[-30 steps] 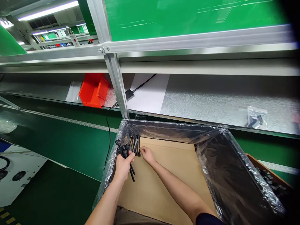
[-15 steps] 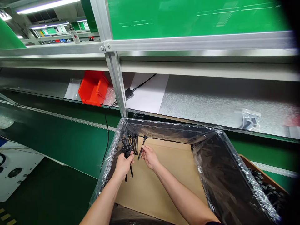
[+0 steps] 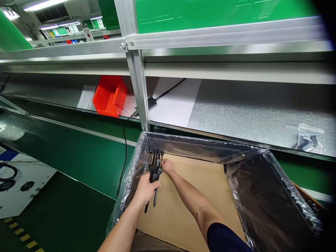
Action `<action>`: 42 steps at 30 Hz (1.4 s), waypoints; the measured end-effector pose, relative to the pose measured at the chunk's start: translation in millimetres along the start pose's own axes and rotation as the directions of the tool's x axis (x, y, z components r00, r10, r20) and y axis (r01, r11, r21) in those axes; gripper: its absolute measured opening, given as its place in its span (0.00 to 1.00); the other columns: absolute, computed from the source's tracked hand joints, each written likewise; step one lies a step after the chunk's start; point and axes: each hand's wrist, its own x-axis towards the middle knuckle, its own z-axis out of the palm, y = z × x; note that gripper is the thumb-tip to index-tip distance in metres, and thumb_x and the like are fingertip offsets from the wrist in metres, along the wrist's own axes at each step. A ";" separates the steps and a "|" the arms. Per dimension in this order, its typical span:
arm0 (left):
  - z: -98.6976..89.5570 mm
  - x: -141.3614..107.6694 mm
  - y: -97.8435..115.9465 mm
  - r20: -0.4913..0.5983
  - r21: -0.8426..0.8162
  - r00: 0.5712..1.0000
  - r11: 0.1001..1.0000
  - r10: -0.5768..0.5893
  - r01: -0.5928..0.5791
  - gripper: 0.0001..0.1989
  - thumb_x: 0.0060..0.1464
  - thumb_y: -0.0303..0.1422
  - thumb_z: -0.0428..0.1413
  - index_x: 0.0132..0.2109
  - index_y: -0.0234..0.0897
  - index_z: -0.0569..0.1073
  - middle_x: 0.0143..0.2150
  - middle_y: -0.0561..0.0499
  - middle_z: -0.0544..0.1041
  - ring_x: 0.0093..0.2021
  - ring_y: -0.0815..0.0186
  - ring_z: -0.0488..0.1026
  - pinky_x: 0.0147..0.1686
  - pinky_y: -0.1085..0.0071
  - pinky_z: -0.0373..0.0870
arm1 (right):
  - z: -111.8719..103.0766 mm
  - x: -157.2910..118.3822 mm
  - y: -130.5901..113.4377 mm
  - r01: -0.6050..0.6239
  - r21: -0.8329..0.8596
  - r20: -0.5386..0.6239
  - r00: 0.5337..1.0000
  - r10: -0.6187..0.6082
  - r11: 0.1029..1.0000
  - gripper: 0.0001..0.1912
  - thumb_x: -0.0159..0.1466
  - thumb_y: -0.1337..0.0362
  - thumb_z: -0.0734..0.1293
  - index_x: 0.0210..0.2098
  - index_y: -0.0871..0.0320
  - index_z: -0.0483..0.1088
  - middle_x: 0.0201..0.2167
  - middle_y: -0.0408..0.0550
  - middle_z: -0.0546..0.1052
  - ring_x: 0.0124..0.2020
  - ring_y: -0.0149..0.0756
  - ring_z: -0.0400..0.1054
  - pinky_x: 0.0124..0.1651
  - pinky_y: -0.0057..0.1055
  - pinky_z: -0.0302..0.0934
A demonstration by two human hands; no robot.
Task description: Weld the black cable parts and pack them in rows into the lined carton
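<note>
My left hand is closed around a bunch of black ribbed rods with knobbed heads, their thin ends hanging below my fingers. Just beyond, several similar rods stand or lie side by side in the far left corner of the box. At the right end of that row, my right hand pinches a single black rod; its lower part is hidden by my fingers and the bunch. Brown cardboard covers the floor of the plastic-lined box under both hands.
Behind the box runs a metal shelf with a red bin, a black cable adapter on white paper, and a clear bag of dark parts. An aluminium post rises near the box's far left corner. Green surface lies left.
My right hand has carried its rod forward, to the right end of the row in the corner. The left hand keeps its bunch. The whole view has shifted slightly.
</note>
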 end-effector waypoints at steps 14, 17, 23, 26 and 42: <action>-4.8 7.2 -6.8 -0.123 -0.095 0.988 0.990 0.090 -0.102 0.11 0.42 0.34 0.63 0.33 0.35 0.72 0.30 0.50 0.76 0.27 0.67 0.70 0.30 0.71 0.65 | -34.6 -68.1 -22.9 0.068 0.501 0.132 0.979 -0.154 0.863 0.18 0.61 0.50 0.62 0.24 0.57 0.66 0.20 0.43 0.70 0.18 0.30 0.59 0.22 0.25 0.53; -4.4 5.1 -7.0 -0.107 -0.029 0.985 0.990 0.133 -0.137 0.10 0.43 0.33 0.62 0.34 0.34 0.74 0.31 0.49 0.76 0.30 0.65 0.71 0.33 0.71 0.65 | -47.7 -124.1 -31.6 -0.042 0.773 0.341 0.869 -0.359 0.633 0.23 0.58 0.42 0.63 0.27 0.58 0.67 0.21 0.43 0.70 0.18 0.29 0.59 0.19 0.25 0.53; 1.9 0.6 -5.6 -0.060 0.028 0.990 0.992 0.126 -0.125 0.14 0.41 0.36 0.64 0.36 0.34 0.77 0.31 0.49 0.77 0.32 0.63 0.71 0.36 0.70 0.66 | -60.8 -175.4 -46.0 -0.164 0.873 0.299 0.924 -0.239 0.460 0.22 0.50 0.47 0.73 0.25 0.58 0.66 0.19 0.37 0.64 0.18 0.23 0.54 0.19 0.21 0.49; 0.1 3.2 -5.6 -0.167 -0.011 0.980 0.994 0.106 -0.109 0.14 0.39 0.37 0.65 0.34 0.35 0.75 0.31 0.50 0.76 0.30 0.65 0.70 0.33 0.71 0.66 | -73.3 -156.1 -35.1 -0.150 0.905 0.211 0.971 -0.114 0.398 0.22 0.49 0.47 0.74 0.30 0.58 0.68 0.17 0.34 0.60 0.16 0.23 0.50 0.18 0.21 0.46; -1.7 4.2 3.7 -0.245 -0.148 0.969 0.988 -0.003 -0.035 0.11 0.41 0.35 0.61 0.32 0.36 0.69 0.25 0.56 0.70 0.21 0.73 0.64 0.22 0.76 0.58 | -33.1 -44.3 31.0 0.412 -0.127 0.219 0.899 -0.380 0.902 0.19 0.58 0.77 0.58 0.40 0.60 0.77 0.40 0.54 0.76 0.45 0.36 0.69 0.53 0.28 0.58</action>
